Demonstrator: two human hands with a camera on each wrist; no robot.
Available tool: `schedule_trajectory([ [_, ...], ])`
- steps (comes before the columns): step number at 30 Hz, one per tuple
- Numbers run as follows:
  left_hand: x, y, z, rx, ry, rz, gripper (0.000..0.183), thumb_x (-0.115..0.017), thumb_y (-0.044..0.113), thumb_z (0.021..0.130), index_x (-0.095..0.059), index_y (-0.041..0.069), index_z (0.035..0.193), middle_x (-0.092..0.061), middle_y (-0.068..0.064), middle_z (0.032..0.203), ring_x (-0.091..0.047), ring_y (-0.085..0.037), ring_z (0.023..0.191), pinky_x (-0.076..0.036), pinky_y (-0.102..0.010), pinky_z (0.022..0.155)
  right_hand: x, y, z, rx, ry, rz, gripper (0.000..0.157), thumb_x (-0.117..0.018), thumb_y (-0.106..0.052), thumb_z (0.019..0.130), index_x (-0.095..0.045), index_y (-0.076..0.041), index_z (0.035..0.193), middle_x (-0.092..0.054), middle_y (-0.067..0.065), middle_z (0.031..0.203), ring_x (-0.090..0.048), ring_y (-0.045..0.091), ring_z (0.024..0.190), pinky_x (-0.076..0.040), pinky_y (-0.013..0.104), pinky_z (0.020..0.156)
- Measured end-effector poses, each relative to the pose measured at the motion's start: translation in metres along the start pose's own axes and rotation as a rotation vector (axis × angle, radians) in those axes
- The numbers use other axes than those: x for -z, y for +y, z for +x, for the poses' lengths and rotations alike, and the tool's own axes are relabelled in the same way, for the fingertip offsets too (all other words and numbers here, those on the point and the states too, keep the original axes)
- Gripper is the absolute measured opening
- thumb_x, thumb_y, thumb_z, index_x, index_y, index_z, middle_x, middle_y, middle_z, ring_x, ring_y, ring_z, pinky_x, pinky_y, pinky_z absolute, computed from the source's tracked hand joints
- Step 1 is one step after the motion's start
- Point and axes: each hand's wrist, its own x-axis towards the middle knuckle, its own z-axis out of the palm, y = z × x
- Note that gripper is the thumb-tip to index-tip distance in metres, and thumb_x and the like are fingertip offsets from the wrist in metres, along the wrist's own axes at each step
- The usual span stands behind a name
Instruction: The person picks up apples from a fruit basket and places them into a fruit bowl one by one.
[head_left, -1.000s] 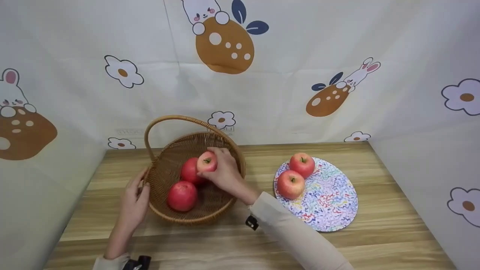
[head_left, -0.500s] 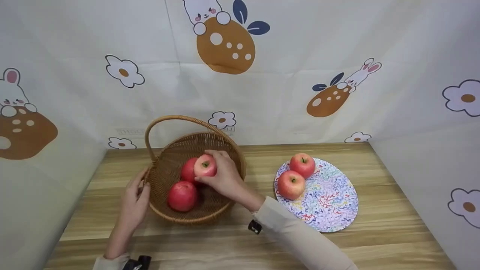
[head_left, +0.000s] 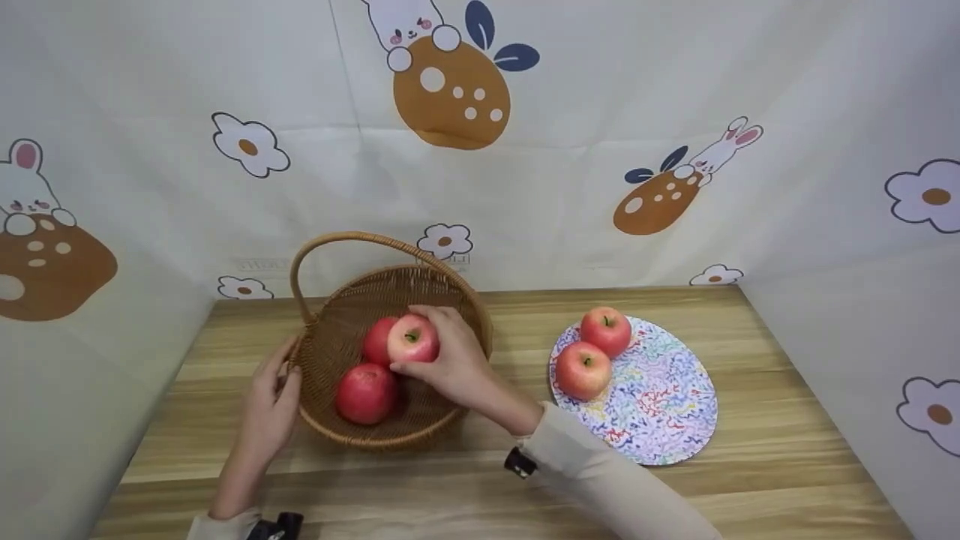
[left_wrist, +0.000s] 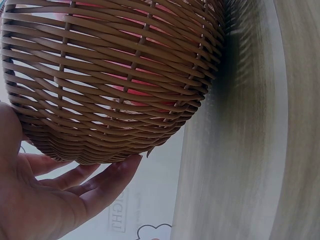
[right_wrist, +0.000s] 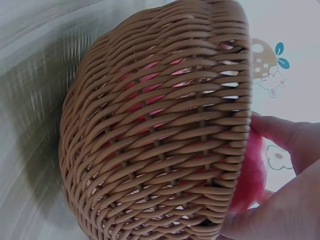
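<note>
In the head view a brown wicker basket with an arched handle stands on the left of the table. My left hand holds its left side, with the fingers curved against the outer weave in the left wrist view. Over the inside of the basket, my right hand grips a red and yellow apple between thumb and fingers, stem up. Beneath it lies another red apple, partly covered, and a third apple sits nearer the front rim. The right wrist view shows the held apple partly behind the rim.
To the right, an oval plate with a colourful squiggle pattern bears two apples, the far one and the near one, side by side at its left. A printed cloth walls the wooden table at the back and sides.
My right hand has lowered slightly toward the front of the basket with the apple in its grip. The left hand, the basket and the plate have stayed put.
</note>
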Motion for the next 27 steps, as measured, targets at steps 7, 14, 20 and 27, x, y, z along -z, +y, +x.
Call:
schedule_trajectory([
  [7, -0.001, -0.001, 0.000, -0.023, 0.024, 0.004, 0.047, -0.047, -0.005, 0.102, -0.049, -0.015, 0.148, -0.052, -0.039, 0.146, -0.061, -0.048, 0.120, -0.044, -0.005, 0.085, 0.004, -0.003, -0.006, 0.002, -0.015, 0.005, 0.074, -0.094, -0.016, 0.079, -0.059, 0.001, 0.142, -0.059, 0.019, 0.138, -0.060, 0.032, 0.126, -0.050, 0.047, 0.110],
  [14, 0.000, -0.001, 0.000, -0.014, 0.017, -0.010, 0.049, -0.046, -0.006, 0.102, -0.047, -0.015, 0.149, -0.049, -0.040, 0.149, -0.060, -0.049, 0.123, -0.044, -0.005, 0.086, 0.010, -0.008, -0.013, -0.003, -0.028, 0.025, 0.074, -0.094, -0.016, 0.079, -0.059, 0.000, 0.143, -0.059, 0.020, 0.140, -0.059, 0.034, 0.127, -0.051, 0.049, 0.110],
  [20, 0.001, -0.001, 0.000, 0.003, -0.013, -0.024, 0.049, -0.044, -0.005, 0.104, -0.045, -0.013, 0.152, -0.048, -0.039, 0.150, -0.064, -0.047, 0.116, -0.048, -0.008, 0.082, 0.013, -0.009, -0.020, 0.022, -0.021, 0.029, 0.073, -0.094, -0.016, 0.079, -0.060, -0.001, 0.142, -0.061, 0.017, 0.139, -0.059, 0.031, 0.127, -0.051, 0.048, 0.109],
  [27, 0.000, -0.001, 0.001, 0.025, -0.025, -0.013, 0.049, -0.044, -0.003, 0.104, -0.045, -0.013, 0.152, -0.049, -0.039, 0.148, -0.066, -0.046, 0.111, -0.050, -0.011, 0.080, 0.017, -0.009, -0.027, 0.053, -0.017, 0.042, 0.074, -0.095, -0.018, 0.079, -0.060, 0.000, 0.141, -0.061, 0.016, 0.138, -0.059, 0.030, 0.125, -0.051, 0.045, 0.108],
])
